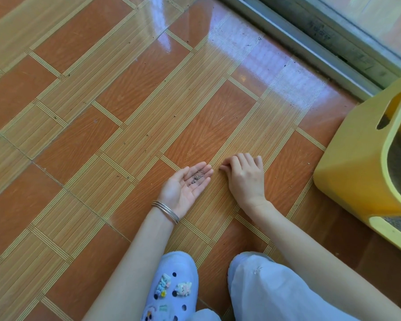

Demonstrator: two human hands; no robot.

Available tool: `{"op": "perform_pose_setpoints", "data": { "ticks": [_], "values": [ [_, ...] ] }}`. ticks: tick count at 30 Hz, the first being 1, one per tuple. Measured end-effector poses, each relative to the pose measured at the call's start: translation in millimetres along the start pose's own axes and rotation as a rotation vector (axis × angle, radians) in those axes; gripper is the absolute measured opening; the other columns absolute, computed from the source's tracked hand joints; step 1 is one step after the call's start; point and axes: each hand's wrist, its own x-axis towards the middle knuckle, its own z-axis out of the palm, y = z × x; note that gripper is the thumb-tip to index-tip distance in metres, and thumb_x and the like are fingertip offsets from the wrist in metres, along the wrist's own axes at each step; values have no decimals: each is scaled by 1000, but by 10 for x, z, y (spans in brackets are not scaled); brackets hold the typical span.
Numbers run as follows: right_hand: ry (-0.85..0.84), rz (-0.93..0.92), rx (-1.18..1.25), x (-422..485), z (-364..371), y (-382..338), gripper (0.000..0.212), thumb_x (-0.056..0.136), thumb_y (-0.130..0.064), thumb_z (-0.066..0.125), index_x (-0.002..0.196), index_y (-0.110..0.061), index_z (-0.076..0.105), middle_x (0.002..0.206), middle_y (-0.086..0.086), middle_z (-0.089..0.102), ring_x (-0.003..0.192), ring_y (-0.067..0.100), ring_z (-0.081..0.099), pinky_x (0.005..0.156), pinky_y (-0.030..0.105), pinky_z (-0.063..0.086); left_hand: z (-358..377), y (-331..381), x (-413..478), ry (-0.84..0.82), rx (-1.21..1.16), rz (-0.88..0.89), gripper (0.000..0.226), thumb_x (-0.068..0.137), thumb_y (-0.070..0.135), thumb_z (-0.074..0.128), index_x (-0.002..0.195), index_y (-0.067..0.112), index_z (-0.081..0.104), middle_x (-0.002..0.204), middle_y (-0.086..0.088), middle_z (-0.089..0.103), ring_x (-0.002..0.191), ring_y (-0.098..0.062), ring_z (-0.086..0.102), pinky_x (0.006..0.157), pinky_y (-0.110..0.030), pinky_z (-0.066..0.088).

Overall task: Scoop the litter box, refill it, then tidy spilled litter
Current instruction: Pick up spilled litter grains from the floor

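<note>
Picking up strays by hand is where this is at, by the look of it. The person is crouched on the glossy tile floor with both hands low in front of their knees.

The left hand lies palm up, fingers straight and together, acting as a little tray. A small pile of grey litter grains sits on the base of its fingers.

The right hand is palm down just beside it. Its fingers are curled under, and the thumb and index fingertip meet right at the floor. Those tips sit just off the ends of the left hand's fingers, so any drop into the palm is a tiny sideways hop. Whether there's actually a grain in that pinch, I can't tell, it's too small. One dark speck lies on the floor right by the knuckles.

The bit that matters: the yellow litter box is off to the person's right, well apart from both hands. Grey litter shows through its opening. The right hand is the nearer one, but the left hand carries the load. My guess is the palm has to travel across, past the right arm, and stay level or the grains roll off.

More specks are scattered further out on the tiles, so the tidying looks only partly done.
</note>
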Motion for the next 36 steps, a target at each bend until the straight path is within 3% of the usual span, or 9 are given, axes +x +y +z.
{"op": "perform_pose_setpoints", "data": {
  "ticks": [4,8,10,14,19,27,36],
  "values": [
    [-82,26,327,21,-149,-150,21,88,-26,54,75,-10,60,74,-1,61,69,18,53,68,31,32,69,-65,-5,3,3,-8,36,101,15,32,115,-6,57,111,-21,65,105,-26,62,93,-35,49],
    [-128,44,472,37,-327,-251,16,87,-30,59,82,-18,69,80,-8,65,74,12,51,69,32,33,183,-157,-5,-20,-22,-26,34,101,14,32,102,-5,60,84,-13,70,88,-22,64,93,-34,48],
    [-106,112,513,34,-381,-154,19,86,-33,58,86,-21,72,83,-9,67,78,11,53,71,32,35,188,-145,4,-34,-47,-26,35,101,14,32,105,-6,60,93,-17,70,95,-25,63,95,-37,47],
    [-98,246,496,-15,-391,135,19,80,-34,66,90,-20,73,83,-7,65,80,14,55,76,35,42,104,-38,2,-52,-54,-22,36,100,16,32,113,-7,58,115,-22,63,107,-29,62,92,-37,51],
    [-228,234,417,-104,-264,291,24,71,-28,77,92,-18,71,82,-6,60,79,14,52,72,43,45,-32,53,-21,-43,-63,1,35,99,15,34,113,-5,58,116,-20,64,106,-28,63,91,-36,51],
    [-189,243,360,65,-157,148,23,72,-39,71,85,-21,69,74,-11,49,75,13,47,72,28,29,-109,87,-27,-49,-57,5,35,99,15,33,114,-5,58,116,-20,64,109,-28,62,90,-35,52],
    [-149,244,380,54,-120,76,12,73,-26,75,73,-15,70,73,-2,60,71,16,52,66,32,40,-51,44,2,-61,-33,-16,35,99,15,33,114,-5,58,116,-20,63,110,-29,61,91,-36,51]
  ]
}}
